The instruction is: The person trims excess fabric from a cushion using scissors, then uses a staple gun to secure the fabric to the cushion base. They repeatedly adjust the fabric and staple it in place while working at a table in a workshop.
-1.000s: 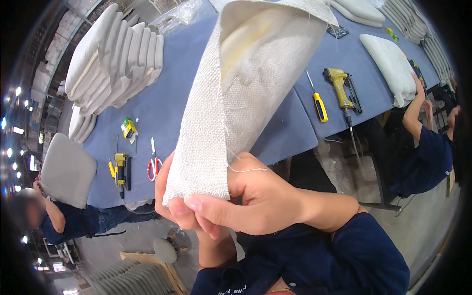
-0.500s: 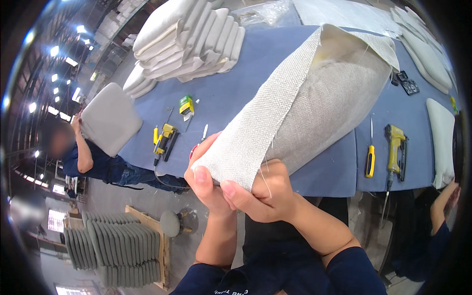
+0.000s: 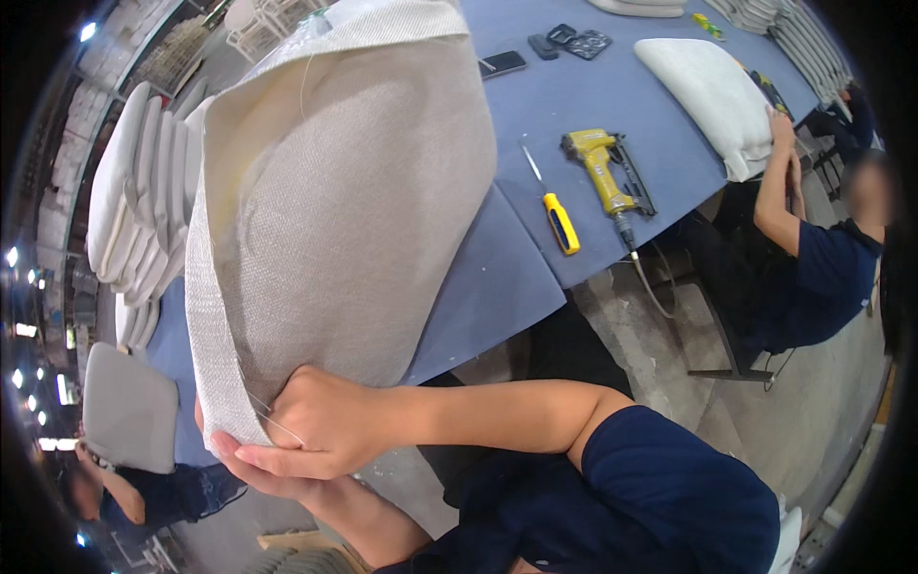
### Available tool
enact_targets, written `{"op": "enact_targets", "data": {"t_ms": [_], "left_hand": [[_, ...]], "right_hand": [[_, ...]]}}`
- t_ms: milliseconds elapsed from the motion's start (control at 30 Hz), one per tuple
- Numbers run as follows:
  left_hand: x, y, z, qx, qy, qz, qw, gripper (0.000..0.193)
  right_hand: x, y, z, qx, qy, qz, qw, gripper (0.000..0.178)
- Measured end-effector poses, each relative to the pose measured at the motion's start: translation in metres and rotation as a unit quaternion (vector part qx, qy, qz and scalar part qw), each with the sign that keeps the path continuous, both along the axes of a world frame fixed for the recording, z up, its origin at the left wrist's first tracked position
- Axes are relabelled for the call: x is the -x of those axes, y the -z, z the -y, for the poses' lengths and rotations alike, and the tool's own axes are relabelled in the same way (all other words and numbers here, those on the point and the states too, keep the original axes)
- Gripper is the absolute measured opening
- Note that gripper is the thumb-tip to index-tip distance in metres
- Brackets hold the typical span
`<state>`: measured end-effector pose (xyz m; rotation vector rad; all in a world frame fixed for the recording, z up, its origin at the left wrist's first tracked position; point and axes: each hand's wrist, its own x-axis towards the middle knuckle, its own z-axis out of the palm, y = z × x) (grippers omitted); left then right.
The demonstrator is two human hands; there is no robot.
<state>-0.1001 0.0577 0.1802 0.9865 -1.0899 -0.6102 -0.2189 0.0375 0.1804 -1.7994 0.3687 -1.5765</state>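
Observation:
A seat cushion (image 3: pixel 354 210) in light grey woven fabric is held up by a corner, its underside facing me. The loose fabric edge stands away from it, and yellowish padding shows inside the fold. My right hand (image 3: pixel 320 421) is closed on the fabric at the near corner, its knuckles against the underside. Beside it, my left hand (image 3: pixel 273 481) pinches the same corner; most of its fingers are hidden behind the cloth. Some loose threads hang by the right hand. To the right on the blue table (image 3: pixel 488 287) lie a yellow-handled screwdriver (image 3: pixel 559 222) and a yellow staple gun (image 3: pixel 601 172).
A pile of cushions (image 3: pixel 139 191) stands at the left. A co-worker there holds a grey cushion (image 3: pixel 129 407). At the right, another person (image 3: pixel 813 258) sits with hands on a pale cushion (image 3: pixel 703 96). A phone (image 3: pixel 502 64) and black pieces (image 3: pixel 574 41) lie farther back.
My view has turned to the right, so the cushion and both hands now appear farther left. The cushion's underside faces me more fully. Both hands still grip the same corner.

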Motion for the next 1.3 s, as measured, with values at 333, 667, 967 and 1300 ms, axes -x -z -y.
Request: {"op": "enact_targets", "data": {"t_ms": [333,667,967,1300], "left_hand": [[-0.018,-0.013,-0.002,0.057,0.058,0.004,0.997,0.077],[-0.006,-0.013,-0.027,0.056,0.061,0.023,0.996,0.081],[-0.015,-0.009,-0.033,0.059,0.154,0.027,0.986,0.074],[-0.027,-0.016,-0.019,0.058,0.169,0.004,0.984,0.07]], "right_hand": [[0.03,-0.007,-0.055,-0.3,-0.108,-0.088,0.944,0.028],[0.018,-0.027,-0.068,-0.402,-0.241,-0.025,0.883,0.042],[0.012,-0.049,-0.079,-0.458,-0.184,0.124,0.861,0.042],[-0.002,-0.028,-0.058,-0.365,-0.17,0.129,0.906,0.034]]}}
